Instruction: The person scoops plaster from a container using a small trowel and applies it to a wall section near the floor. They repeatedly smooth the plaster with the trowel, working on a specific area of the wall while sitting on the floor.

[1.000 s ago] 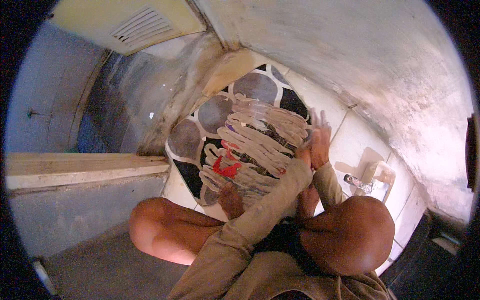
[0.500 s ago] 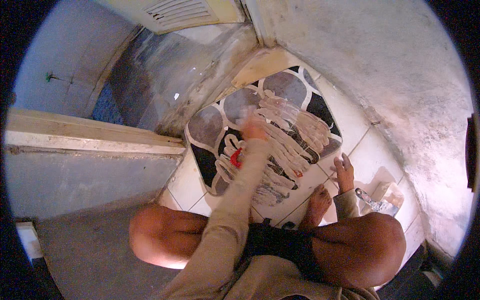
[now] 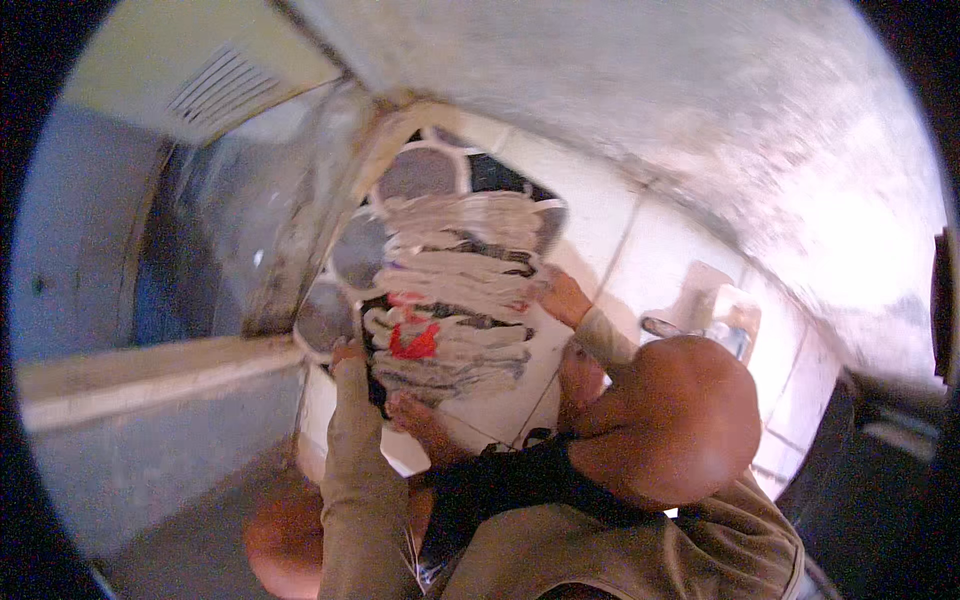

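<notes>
Long greyish-white soft strands (image 3: 465,280), resembling a string mop head, lie in folded rows across a patterned mat (image 3: 410,172) of grey rounded shapes with white outlines on black. Among them, toward the near left, is a red piece (image 3: 412,340), perhaps cloth or tape. My left hand (image 3: 347,356) is down at the mat's left edge, its fingers blurred and partly hidden. Against the right ends of the strands rests my right hand (image 3: 566,296); motion smears its fingertips, so its hold is unclear.
White floor tiles (image 3: 595,225) run under the mat to a stained wall (image 3: 780,170) on the right. A pale box-like container (image 3: 735,315) with something shiny stands beyond my right knee (image 3: 690,420). A low ledge (image 3: 170,380) is at left. My bare feet are close to the mat.
My left hand has moved from above the strands back to the mat's left edge. My right hand has come from the tiles onto the strands' right ends. The view has turned.
</notes>
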Demonstrator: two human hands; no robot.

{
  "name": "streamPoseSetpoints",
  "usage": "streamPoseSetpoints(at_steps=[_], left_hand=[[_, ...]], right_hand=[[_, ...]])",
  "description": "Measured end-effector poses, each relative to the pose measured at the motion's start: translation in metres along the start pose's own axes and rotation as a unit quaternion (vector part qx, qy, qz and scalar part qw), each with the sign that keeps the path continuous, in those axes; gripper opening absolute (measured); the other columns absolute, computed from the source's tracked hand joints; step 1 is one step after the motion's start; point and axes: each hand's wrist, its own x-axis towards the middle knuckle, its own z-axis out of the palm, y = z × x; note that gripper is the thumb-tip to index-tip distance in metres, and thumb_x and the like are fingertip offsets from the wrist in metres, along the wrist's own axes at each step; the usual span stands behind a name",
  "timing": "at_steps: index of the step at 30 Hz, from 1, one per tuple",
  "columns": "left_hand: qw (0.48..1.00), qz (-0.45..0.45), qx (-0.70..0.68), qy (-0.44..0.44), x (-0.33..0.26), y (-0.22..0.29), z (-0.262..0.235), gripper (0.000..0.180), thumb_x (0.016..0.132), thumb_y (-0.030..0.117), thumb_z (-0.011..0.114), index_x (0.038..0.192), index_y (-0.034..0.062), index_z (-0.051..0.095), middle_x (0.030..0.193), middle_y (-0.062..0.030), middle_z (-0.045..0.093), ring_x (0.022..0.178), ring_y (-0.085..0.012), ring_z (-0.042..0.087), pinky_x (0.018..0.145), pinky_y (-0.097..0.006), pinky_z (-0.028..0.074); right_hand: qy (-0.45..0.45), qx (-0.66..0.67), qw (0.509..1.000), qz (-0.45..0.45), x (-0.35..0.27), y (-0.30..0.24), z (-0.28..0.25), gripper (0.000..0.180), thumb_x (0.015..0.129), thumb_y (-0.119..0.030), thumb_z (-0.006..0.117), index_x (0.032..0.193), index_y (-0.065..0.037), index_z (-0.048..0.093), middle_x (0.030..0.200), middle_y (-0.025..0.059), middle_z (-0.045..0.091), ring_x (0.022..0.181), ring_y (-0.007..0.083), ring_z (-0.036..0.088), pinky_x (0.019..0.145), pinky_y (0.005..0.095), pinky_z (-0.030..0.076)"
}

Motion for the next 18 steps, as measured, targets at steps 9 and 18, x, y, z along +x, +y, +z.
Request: streamPoseSetpoints(at_steps=[9,18], left_hand=[[0.81,0.39,-0.403,0.17,-0.107,0.258,-0.09,0.019,0.08,0.019,0.06,0.096,0.0079,0.061,0.107,-0.0147,0.055,0.103,-0.0339,0.051,0.088,-0.043,0.04],[0.717,0.544,-0.428,-0.084,-0.172,0.346,-0.138,0.032,0.075,0.014,0.057,0.106,0.0075,0.056,0.1,-0.0156,0.056,0.096,-0.0339,0.052,0.084,-0.042,0.042]], right_hand=[[0.359,0.241,0.897,0.09,-0.2,0.021,-0.163,0.037,0.092,-0.03,0.049,0.114,-0.002,0.058,0.112,0.0133,0.06,0.102,0.0209,0.057,0.079,0.0303,0.048],[0.488,0.091,0.789,0.362,-0.334,0.178,-0.17,0.049,0.087,-0.04,0.051,0.121,-0.005,0.056,0.1,0.0079,0.064,0.084,0.0164,0.058,0.06,0.0269,0.046]])
